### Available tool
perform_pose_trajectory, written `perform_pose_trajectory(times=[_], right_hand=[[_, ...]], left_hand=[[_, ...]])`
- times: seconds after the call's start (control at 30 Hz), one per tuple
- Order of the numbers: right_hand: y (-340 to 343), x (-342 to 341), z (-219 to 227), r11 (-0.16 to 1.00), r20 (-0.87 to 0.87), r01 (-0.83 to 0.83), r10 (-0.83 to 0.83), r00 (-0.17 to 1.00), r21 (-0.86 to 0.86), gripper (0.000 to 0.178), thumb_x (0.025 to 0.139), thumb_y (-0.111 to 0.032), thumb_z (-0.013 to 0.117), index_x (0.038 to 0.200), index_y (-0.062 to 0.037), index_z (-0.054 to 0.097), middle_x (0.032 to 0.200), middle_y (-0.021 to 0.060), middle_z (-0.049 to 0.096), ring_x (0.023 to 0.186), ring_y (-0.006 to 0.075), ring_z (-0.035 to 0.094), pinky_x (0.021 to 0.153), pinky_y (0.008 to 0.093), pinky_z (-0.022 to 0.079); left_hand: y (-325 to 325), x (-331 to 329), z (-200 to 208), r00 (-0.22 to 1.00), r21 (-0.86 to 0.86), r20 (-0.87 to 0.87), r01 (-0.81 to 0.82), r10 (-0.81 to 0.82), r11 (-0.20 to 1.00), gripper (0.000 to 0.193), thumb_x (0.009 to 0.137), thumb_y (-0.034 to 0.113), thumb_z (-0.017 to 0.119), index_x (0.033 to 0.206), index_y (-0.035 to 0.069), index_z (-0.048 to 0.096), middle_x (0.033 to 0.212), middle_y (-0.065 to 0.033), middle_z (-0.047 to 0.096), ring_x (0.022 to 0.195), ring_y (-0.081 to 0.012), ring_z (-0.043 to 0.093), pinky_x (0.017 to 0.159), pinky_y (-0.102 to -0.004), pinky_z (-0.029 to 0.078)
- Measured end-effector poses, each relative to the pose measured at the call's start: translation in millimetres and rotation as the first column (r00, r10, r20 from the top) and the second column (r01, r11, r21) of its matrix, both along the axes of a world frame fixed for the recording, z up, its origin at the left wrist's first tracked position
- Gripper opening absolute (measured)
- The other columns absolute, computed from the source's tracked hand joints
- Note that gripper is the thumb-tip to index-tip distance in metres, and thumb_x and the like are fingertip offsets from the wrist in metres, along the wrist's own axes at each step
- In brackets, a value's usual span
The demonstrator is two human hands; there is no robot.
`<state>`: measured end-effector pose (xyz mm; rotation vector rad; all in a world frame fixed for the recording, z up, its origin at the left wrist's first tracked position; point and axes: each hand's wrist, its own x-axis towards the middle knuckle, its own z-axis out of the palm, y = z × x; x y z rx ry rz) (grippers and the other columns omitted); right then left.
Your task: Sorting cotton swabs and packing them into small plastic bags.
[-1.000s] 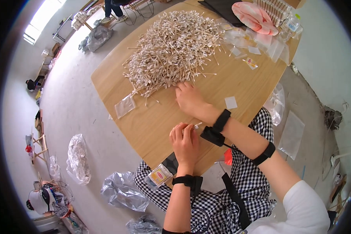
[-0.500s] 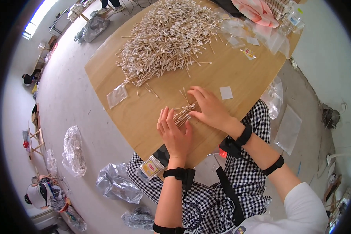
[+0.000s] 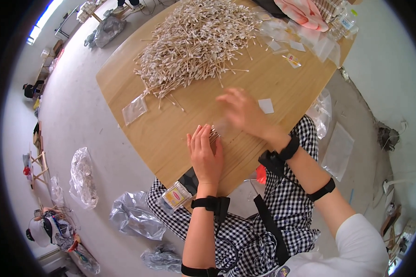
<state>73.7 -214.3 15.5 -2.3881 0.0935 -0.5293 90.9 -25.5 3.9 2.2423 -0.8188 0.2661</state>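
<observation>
The person's left hand (image 3: 205, 154) is curled around a small bundle of thin wooden cotton swabs with white tips (image 3: 214, 134), low over the near part of the pale wood-grained worktop (image 3: 166, 143). The right hand (image 3: 233, 111), blurred, hangs just to the right and farther off, its fingers loosely spread and grasping nothing visible. Beyond both hands rises a large loose heap of matching white-tipped swabs (image 3: 196, 44). A flat clear plastic bag (image 3: 134, 110) lies left of it on the near side, and a square white card (image 3: 266, 105) sits right of the right hand. A clear packet of swabs with a yellow label (image 3: 176, 195) is near the left wrist, at the near edge.
</observation>
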Motion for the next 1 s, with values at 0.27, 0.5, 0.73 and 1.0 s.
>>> perform_pose_trajectory(times=[0.27, 0.5, 0.73, 1.0], right_hand=[[-39.0, 61.2, -11.3, 0.955, -0.151, 0.164, -0.205, 0.967, -0.247, 0.040, 0.083, -0.018, 0.066, 0.123, -0.0148, 0.064, 0.138, 0.0179, 0.049, 0.130, 0.0362, 0.043, 0.114, 0.0489, 0.029], [-2.3, -4.6, -9.4, 0.980, -0.065, -0.001, -0.012, 0.998, -0.197, 0.029, 0.083, -0.013, 0.066, 0.110, -0.0014, 0.064, 0.116, 0.0136, 0.063, 0.117, 0.0303, 0.054, 0.111, 0.0486, 0.034], [6.2, -25.8, 1.1, 0.998, 0.014, -0.001, 0.000, 1.000, 0.070, 0.014, 0.082, -0.002, 0.062, 0.096, -0.0041, 0.062, 0.099, 0.0100, 0.063, 0.102, 0.0306, 0.057, 0.093, 0.0434, 0.044], [19.4, 2.2, 1.3, 0.966, -0.027, -0.253, 0.252, 0.967, -0.048, 0.018, 0.075, 0.003, 0.061, 0.091, -0.0054, 0.063, 0.099, 0.0101, 0.061, 0.093, 0.0313, 0.058, 0.085, 0.0406, 0.045]], left_hand=[[-5.1, -1.6, 0.1, 0.999, -0.023, 0.030, 0.024, -0.024, 0.999, 0.026, 0.083, 0.007, 0.068, 0.108, 0.005, 0.063, 0.115, -0.0098, 0.065, 0.116, -0.0295, 0.058, 0.111, -0.0516, 0.034], [3.3, 0.4, 0.7, 0.999, -0.030, 0.027, 0.028, -0.027, 0.999, 0.022, 0.081, 0.005, 0.068, 0.103, 0.007, 0.065, 0.108, -0.0078, 0.065, 0.107, -0.0281, 0.060, 0.109, -0.0514, 0.035], [0.3, 0.7, 3.2, 0.995, -0.019, 0.042, 0.087, -0.086, 0.996, 0.024, 0.078, 0.004, 0.068, 0.101, 0.007, 0.066, 0.107, -0.0080, 0.065, 0.105, -0.0284, 0.059, 0.109, -0.0501, 0.036], [-2.9, -1.3, 5.5, 0.999, -0.013, 0.031, -0.025, 0.026, 1.000, 0.051, 0.077, 0.007, 0.068, 0.125, 0.004, 0.053, 0.129, -0.0153, 0.057, 0.126, -0.0333, 0.049, 0.112, -0.0488, 0.031]])
